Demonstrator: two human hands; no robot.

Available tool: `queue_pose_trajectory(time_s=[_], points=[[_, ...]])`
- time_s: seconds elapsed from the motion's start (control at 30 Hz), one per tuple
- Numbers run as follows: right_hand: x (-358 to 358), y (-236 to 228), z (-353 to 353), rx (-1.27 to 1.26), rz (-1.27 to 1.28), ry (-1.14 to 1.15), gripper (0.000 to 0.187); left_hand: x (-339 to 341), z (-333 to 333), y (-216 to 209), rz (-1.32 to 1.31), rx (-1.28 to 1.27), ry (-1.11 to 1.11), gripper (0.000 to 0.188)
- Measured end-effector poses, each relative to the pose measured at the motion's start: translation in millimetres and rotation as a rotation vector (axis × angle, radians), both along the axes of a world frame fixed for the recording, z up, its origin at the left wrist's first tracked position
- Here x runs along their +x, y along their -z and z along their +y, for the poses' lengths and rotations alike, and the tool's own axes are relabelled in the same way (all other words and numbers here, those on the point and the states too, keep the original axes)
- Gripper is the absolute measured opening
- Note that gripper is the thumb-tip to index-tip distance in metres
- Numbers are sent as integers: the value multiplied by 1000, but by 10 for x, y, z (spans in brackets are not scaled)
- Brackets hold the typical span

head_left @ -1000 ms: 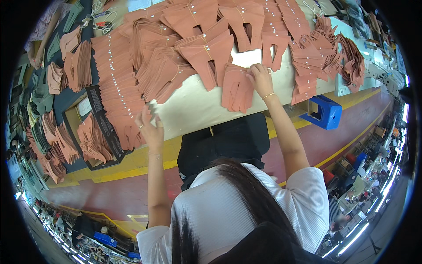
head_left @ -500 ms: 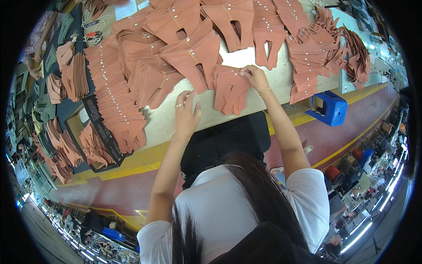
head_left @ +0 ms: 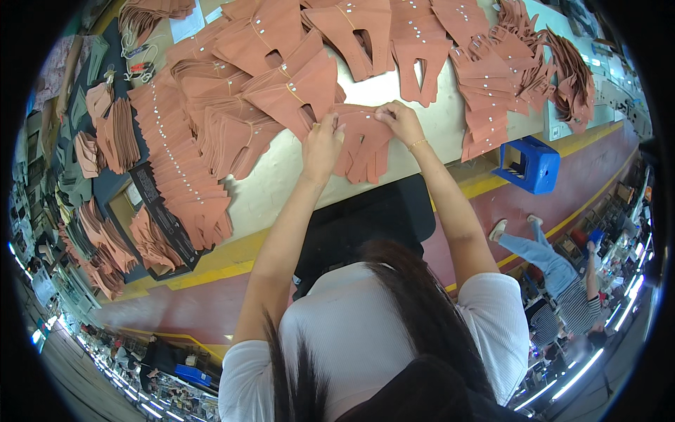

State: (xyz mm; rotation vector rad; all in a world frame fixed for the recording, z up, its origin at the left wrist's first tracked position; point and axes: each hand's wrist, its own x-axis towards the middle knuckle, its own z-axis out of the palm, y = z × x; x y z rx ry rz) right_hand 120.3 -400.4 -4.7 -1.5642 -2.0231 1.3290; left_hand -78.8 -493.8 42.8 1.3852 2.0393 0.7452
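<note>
Stack (head_left: 365, 144): several thin coral pieces, lying by the near edge of the pale table (head_left: 271, 183), between the two hands. Long axis runs from the far side down to the near edge, strip-like ends pointing near. Hands apart, one to each side of the stack's far end. Right hand (head_left: 401, 123): thumb and fingertips pinched on the far right corner. Left hand (head_left: 323, 149): fingers at the far left edge, touching or almost; cannot tell if they grip, the hand hides the spot. Neither hand clearly nearer; the right has the plainer hold. Most of the stack's length extends nearward of the fingertips. Banded bundle (head_left: 299, 84) just beyond the left hand, its lower tips reaching the fingers. Fan (head_left: 176, 141) of coral pieces well off left; blue stool (head_left: 534, 169) to the right, beside the table
</note>
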Motion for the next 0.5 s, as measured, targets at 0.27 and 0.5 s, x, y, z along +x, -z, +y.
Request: queue_pose_trajectory(time_s=[0.27, 0.5], points=[[-63, -52, -21, 35, -95, 2, 16, 1, 171, -33, 108, -167, 84, 18], [-170, -29, -88, 174, -177, 34, 19, -32, 283, -56, 168, -170, 84, 19]])
